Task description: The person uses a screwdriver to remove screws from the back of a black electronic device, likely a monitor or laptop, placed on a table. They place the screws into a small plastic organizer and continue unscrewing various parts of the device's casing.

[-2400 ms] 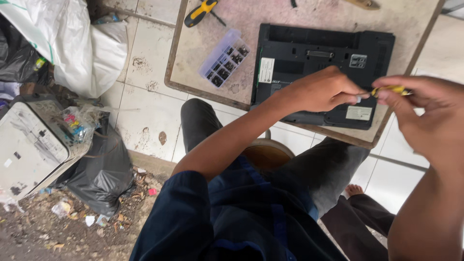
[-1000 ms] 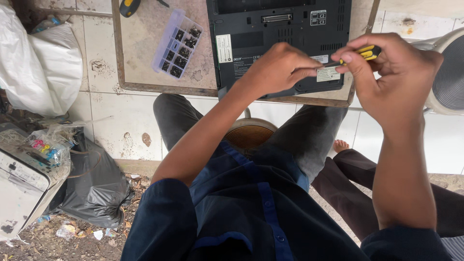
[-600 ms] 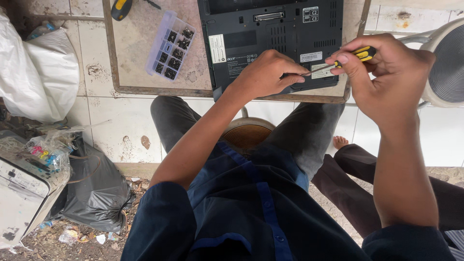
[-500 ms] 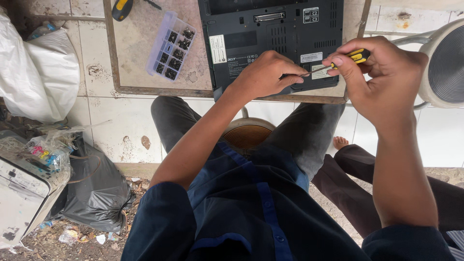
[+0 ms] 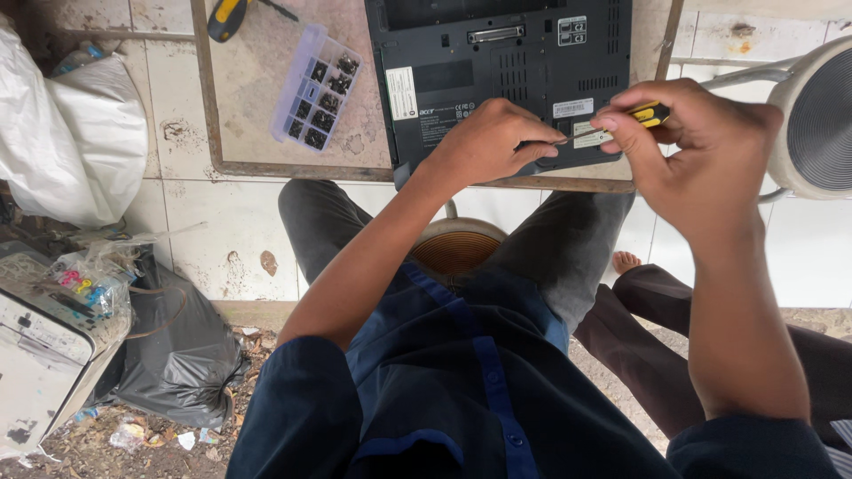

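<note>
Right hand (image 5: 701, 151) raised slightly, screwdriver (image 5: 641, 115) between hands, over laptop (image 5: 497, 71)

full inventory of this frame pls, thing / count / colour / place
laptop: 1, black, underside up on the board, top centre
board: 1, brown, under the laptop, on the tiled floor
parts box: 1, clear lilac, compartments of dark bits, left of the laptop
spare screwdriver: 1, yellow-black handle, top edge of the board
fan: 1, cream, right edge
white sack: 1, left
black bag: 1, lower left
printer: 1, off-white, bottom left
stool: 1, brown, between the knees
screwdriver: 1, yellow-black, in the right hand
left hand: on the laptop, at the tool's tip
right hand: gripping the handle
</note>
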